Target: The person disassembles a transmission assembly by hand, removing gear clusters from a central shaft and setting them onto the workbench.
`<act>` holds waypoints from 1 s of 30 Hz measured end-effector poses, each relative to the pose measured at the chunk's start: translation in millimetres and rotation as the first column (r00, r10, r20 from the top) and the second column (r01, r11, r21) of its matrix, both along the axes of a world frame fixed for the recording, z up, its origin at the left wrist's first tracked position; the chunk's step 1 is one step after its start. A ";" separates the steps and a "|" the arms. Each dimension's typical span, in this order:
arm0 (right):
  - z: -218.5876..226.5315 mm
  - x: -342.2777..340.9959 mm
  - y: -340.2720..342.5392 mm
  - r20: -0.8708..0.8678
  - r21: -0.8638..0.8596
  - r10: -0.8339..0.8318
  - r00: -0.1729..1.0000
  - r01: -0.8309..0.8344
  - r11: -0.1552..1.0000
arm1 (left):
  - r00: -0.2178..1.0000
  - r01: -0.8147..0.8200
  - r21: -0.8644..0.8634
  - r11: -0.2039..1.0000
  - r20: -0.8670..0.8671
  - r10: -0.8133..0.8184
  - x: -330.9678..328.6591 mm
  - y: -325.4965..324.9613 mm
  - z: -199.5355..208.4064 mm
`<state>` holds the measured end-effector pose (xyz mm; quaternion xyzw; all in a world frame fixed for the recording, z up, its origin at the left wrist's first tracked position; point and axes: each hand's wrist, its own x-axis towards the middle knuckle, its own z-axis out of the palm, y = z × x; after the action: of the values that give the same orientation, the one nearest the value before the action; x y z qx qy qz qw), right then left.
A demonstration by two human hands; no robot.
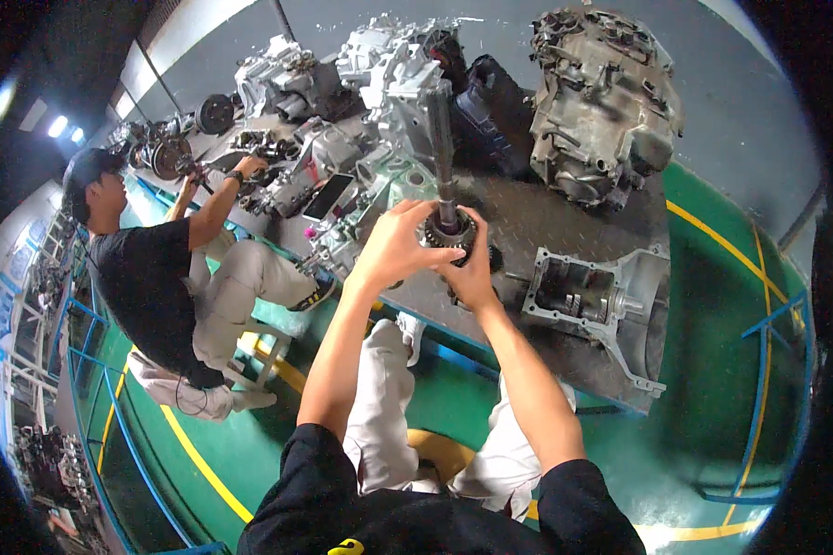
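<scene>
A long splined steel shaft [441, 139] stands upright in front of me, with a dark toothed gear [447, 229] around its lower part. My left hand [393, 242] curls round the gear's left side, its thumb lying across the front. From the right and below, my right hand [473, 270] closes on the same gear, fingers bent over its far edge. The two thumbs come close together at the front. What lies under the gear is mostly hidden by my hands. An opened grey gearbox housing [611, 344] lies to the right of my right hand.
A large metal gearbox [604, 106] stands at the back right of the metal-topped bench [514, 217]. Silvery castings [389, 69] and a phone [329, 196] are to the left. A co-worker [148, 277] sits there, handling parts. Blue railings [766, 398] stand at right.
</scene>
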<state>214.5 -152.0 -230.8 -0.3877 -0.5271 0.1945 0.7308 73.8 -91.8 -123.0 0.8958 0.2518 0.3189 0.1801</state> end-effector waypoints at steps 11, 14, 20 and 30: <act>-18.2 3.6 2.8 -0.188 -0.065 0.107 0.976 -0.121 0.991 | 0.983 0.002 -0.413 0.911 0.166 0.073 -37.1 51.0 -66.7; -18.8 0.1 2.0 -0.286 -0.101 0.235 0.929 -0.273 0.957 | 0.993 -0.079 -0.073 0.994 0.081 0.084 -35.2 73.7 -111.7; -14.8 -7.1 4.7 -0.225 -0.089 0.151 0.963 -0.175 0.981 | 0.992 0.083 0.026 0.996 -0.093 -0.080 -5.2 85.2 -152.0; -9.7 -2.5 3.1 -0.161 -0.131 0.125 0.979 -0.146 0.981 | 0.976 0.113 0.001 0.994 -0.187 -0.111 -42.9 103.5 -163.6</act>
<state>212.1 -149.0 -240.5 -0.3858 -0.4800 0.3099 0.7244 31.0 11.7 -286.6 0.9356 0.2146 0.2244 0.1680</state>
